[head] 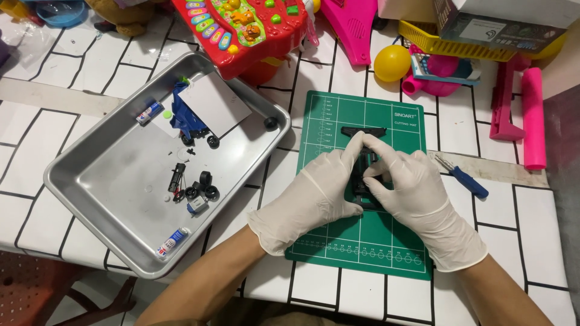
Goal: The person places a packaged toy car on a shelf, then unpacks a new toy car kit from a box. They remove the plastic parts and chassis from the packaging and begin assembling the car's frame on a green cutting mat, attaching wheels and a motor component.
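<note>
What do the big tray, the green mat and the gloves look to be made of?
Tray: likely metal, a brushed silver sheen. Green mat: matte, probably rubbery plastic, with a printed grid. Gloves on the left hand and right hand: thin, whitish, wrinkled, latex-like.

White gloves, black part, green mat.
Cutting mat [399, 241] green with white grid; tabletop [538, 217] white with black brick lines; tray [115, 181] silver; screwdriver [468, 181] blue-handled.

Matt white rubber gloves [314, 199] grip a black plastic part [362, 181] on a matt green mat [362, 241]; the tray [90, 199] is brushed metal.
</note>
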